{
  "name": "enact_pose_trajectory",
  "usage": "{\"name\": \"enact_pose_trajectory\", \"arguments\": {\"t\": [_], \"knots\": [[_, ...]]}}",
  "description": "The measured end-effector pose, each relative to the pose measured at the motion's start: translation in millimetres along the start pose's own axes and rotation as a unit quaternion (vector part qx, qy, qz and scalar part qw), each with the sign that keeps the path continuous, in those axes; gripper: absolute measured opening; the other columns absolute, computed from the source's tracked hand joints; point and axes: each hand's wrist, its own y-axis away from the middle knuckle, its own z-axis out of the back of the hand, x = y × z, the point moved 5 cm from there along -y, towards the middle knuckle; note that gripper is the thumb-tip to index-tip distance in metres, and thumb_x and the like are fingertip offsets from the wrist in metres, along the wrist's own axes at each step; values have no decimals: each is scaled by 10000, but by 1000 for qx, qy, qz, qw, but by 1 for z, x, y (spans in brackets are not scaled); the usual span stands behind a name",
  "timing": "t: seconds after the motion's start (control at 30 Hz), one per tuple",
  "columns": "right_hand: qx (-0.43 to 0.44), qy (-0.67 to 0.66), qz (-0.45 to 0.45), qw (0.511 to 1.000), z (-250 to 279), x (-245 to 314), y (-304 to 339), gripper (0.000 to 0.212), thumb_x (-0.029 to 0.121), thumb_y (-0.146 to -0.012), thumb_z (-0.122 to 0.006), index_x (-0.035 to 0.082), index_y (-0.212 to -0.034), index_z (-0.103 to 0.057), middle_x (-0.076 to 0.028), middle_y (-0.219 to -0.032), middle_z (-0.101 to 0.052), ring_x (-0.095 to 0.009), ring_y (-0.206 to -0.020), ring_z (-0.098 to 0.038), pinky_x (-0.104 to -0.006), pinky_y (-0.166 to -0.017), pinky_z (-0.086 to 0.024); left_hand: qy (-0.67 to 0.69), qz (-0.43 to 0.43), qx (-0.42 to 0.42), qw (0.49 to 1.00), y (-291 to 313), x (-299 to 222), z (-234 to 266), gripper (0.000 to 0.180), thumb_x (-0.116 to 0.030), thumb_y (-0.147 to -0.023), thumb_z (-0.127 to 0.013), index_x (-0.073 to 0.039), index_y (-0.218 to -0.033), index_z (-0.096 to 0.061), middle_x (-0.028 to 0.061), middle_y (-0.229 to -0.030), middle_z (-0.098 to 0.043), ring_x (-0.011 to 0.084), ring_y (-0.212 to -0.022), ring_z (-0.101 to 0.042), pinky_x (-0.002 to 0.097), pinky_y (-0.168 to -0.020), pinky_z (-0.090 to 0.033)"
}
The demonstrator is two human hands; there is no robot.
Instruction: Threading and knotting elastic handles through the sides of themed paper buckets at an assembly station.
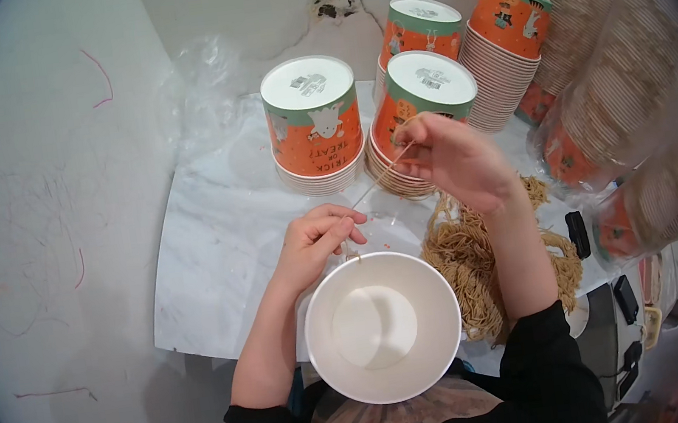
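A thin tan cord [383, 180] runs taut between my two hands, slanting up to the right. My left hand [319, 240] pinches its lower end between thumb and fingers, just above the far rim of a white paper bucket [323, 333]. A short bit of cord hangs below those fingers at the rim. Higher up on the right, my right hand [462, 159] is closed on the upper part, in front of a stack of printed buckets. The white bucket has its mouth facing up, close to my body; nothing shows inside it. Its outer side is hidden.
A heap of tan cord [460, 268] lies under my right forearm. Upside-down stacks of orange and green paper buckets [316, 133] stand on the white marbled table [216, 253]. Plastic-wrapped bucket stacks [626, 80] lean at the right. A pale wall [53, 249] closes the left side.
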Motion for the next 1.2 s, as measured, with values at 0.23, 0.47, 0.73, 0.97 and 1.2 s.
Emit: {"name": "enact_pose_trajectory", "arguments": {"t": [0.23,0.47,0.73,0.97,1.2], "knots": [[-68,-116,123,983,20,41,15,225,243,-1059,-466,77,-928,-546,-70,-1002,-605,-196,-954,-607,-382,-929,-510,-99,55,-18,993,0,1,-7,254,-221,-957,-653,-32,-865,-794,87,-1249,-638,139,-1008,-595,301,-854,-468],[44,-43,153,986,10,50,21,242,193,-1016,-502,52,-829,-564,-12,-763,-560,-122,-710,-535,-290,-691,-456,-147,64,8,987,-2,15,-3,178,-187,-940,-679,-65,-1012,-787,67,-1304,-603,143,-1049,-583,315,-896,-467],[91,348,87,929,-43,41,47,219,165,-1025,-572,3,-891,-632,7,-840,-587,-68,-800,-521,-246,-702,-422,-51,-147,-115,981,8,-50,21,358,-3,-855,-719,-60,-1208,-712,38,-1118,-665,104,-949,-582,250,-809,-472],[171,307,19,936,-67,22,55,280,234,-1041,-574,18,-909,-693,10,-804,-631,-62,-759,-530,-244,-680,-434,-273,-284,-56,917,27,-135,-48,363,-46,-744,-823,-90,-1101,-781,38,-948,-705,179,-871,-648,307,-790,-490],[217,306,-23,927,-69,16,58,290,265,-1044,-578,32,-928,-706,44,-754,-570,-35,-708,-470,-239,-619,-396,-371,-366,-80,850,38,-145,-52,232,-71,-732,-824,-129,-955,-801,-32,-767,-682,145,-660,-577,304,-700,-387]]}}
